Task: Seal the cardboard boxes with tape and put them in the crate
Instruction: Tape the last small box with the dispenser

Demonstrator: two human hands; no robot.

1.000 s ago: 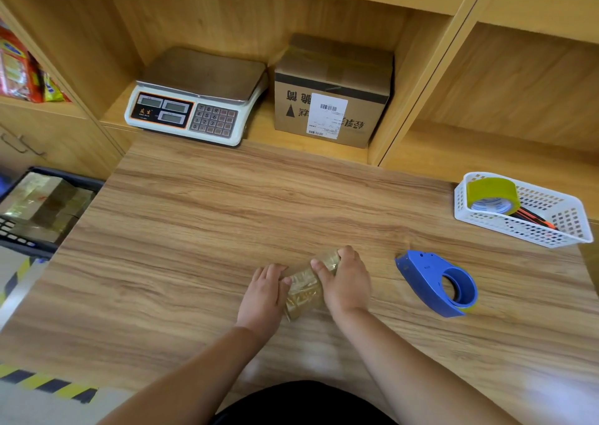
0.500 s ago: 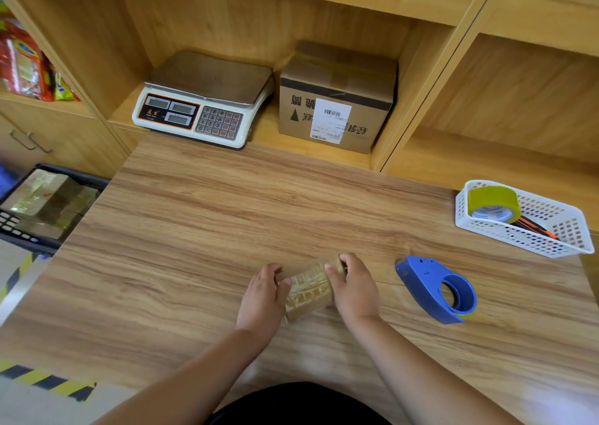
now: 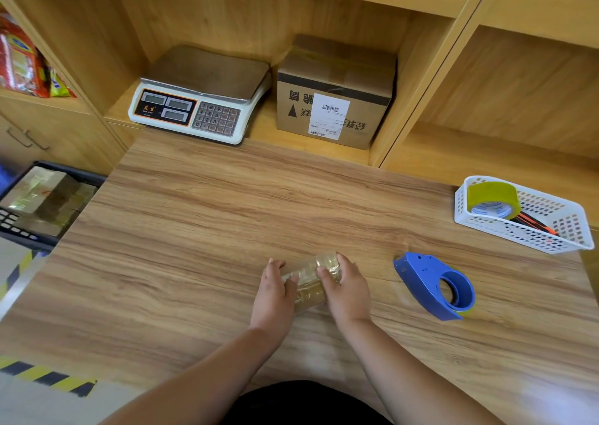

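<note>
Your left grip [image 3: 274, 293] and right grip [image 3: 348, 290] both clasp the small tape-wrapped box [image 3: 306, 287] on the counter [image 3: 194, 246], lower centre of the frame. The blue tape dispenser [image 3: 434, 290] lies right of it, untouched; the dark crate [image 3: 19, 230] sits at the middle left edge

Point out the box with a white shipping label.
The large cardboard box on the shelf beside the scale. The small taped box on the table shows none.
</note>
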